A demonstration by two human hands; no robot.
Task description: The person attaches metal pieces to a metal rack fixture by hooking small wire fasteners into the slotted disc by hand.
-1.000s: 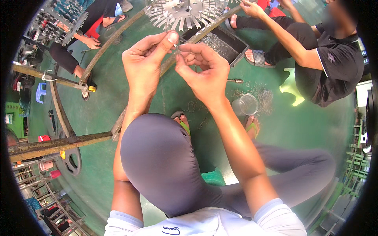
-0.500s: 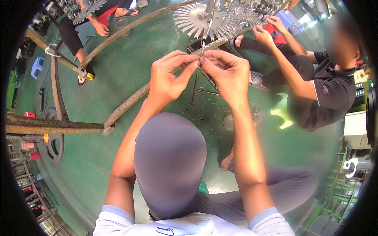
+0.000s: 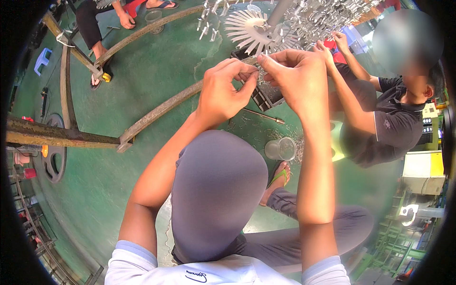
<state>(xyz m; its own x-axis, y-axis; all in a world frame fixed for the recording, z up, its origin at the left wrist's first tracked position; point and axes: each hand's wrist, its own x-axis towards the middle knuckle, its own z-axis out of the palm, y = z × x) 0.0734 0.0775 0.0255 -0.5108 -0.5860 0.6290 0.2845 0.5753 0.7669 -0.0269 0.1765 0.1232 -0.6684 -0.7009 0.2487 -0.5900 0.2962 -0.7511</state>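
My left hand [image 3: 223, 89] is raised in front of me, its thumb and fingertips pinched together; what they hold, if anything, is too small to make out. Just to its right and slightly higher is my right hand [image 3: 298, 78], also pinched, a small gap from the left fingertips. Whatever sits in that pinch cannot be named. Right behind both hands stands a grey metal disc [image 3: 244, 27] with slots cut all round like fan blades. Dense clusters of small shiny metal pieces [image 3: 313, 21] hang around the upright post [image 3: 280, 12] beside the disc.
Beneath my hands lies a black crate [image 3: 268, 99], with a metal rod [image 3: 263, 115] nearer me. A clear plastic cup [image 3: 280, 148] stands among scattered wire bits. A curved metal frame [image 3: 161, 111] crosses at left. A co-worker [image 3: 399, 114] sits at right, hands at the hanging pieces.
My fingertips, together before, have come apart, the right hand moving up and right. The view has shifted, bringing more hanging pieces, the crate and the cup into sight.
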